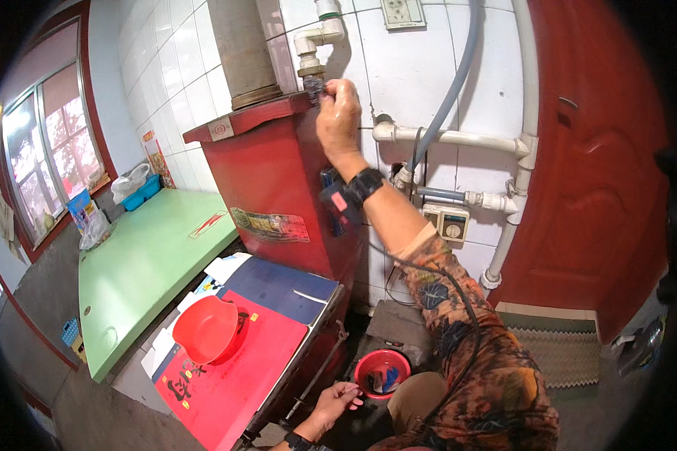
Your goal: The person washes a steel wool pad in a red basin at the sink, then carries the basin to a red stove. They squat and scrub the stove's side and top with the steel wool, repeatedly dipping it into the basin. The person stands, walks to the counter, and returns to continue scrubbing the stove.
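My right hand [340, 121] is raised to the back corner of a red metal stove [259, 180]. Between its fingers is a dark, blurred scrubbing pad [315, 89], which looks like steel wool. The pad is against or just below the brass-coloured end of a white plastic pipe [311, 61]. Low down, my left hand [336, 403] hangs with loosely curled fingers and seems to hold nothing. Beside it, a small red basin [382, 352] contains water, a blue item and a dark item. A black band with a small device is strapped to my right wrist.
A red plastic bowl [206, 330] sits on red paper [276, 332] over the stove's flat top. The green tabletop [146, 242] adjoins it. A grey hose [457, 84] and white pipes [451, 138] run along the tiled wall. A red door [592, 169] stands at right.
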Demonstrator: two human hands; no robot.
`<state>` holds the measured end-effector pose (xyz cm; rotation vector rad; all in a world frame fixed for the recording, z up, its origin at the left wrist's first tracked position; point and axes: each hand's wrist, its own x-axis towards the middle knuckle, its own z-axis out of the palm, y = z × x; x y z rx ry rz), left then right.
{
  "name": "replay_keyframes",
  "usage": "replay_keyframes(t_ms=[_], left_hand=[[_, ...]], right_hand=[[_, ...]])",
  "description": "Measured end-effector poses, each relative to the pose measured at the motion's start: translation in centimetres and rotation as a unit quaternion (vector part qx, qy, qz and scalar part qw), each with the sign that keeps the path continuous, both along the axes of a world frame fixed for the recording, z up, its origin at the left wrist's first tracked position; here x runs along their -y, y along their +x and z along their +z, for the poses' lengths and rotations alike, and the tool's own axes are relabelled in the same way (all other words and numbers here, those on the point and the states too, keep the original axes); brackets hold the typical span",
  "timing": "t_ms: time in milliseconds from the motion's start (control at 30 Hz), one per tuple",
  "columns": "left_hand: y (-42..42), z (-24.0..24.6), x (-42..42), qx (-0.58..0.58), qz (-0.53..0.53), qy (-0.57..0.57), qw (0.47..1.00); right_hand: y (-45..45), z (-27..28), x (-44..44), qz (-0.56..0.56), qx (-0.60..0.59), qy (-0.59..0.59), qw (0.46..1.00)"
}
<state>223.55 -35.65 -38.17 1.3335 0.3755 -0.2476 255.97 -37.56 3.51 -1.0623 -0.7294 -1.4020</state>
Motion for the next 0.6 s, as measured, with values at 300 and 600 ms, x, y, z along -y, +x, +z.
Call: replay_keyframes(t_ms=[300,600], left_hand=[[0.5,-0.1,0.7,0.006,-0.017,0.008,1.0],[0.9,-1.0,0.6,0.01,-0.019,0.02,1.0]], right_hand=[[0.0,-0.5,-0.5,0.045,0.094,-0.033,0.994],[-1.2,-1.0,-0.4,0.067,0.069,-0.012,0.995]])
